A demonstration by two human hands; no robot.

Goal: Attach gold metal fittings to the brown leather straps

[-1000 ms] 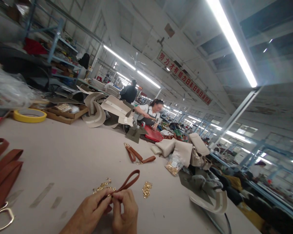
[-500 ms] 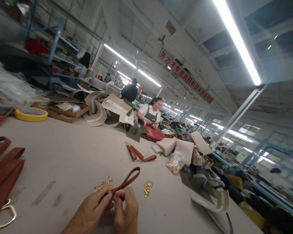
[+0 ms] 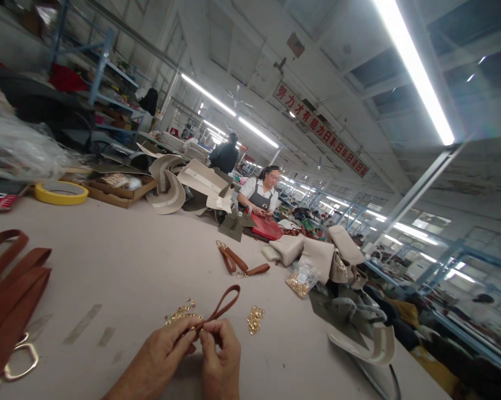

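Note:
A brown leather strap, bent into a loop, rises from between my two hands over the near part of the table. My left hand pinches its lower end between thumb and fingers. Close beside it, my right hand grips the same end with thumb and forefinger; a small glint of metal shows at the fingertips, too small to name. Just beyond my left hand lies a pile of small gold metal pieces. A second gold pile sits right of my right hand.
Finished-looking brown straps with metal clasps lie further up the table. More brown straps with gold rings are at left. Yellow tape, a cardboard tray, beige bags and a bag of gold pieces surround the area. A co-worker sits opposite.
The view has shifted slightly, so most things appear a little further right. Both my hands stay on the strap with little visible change. The co-worker's hands have moved closer together.

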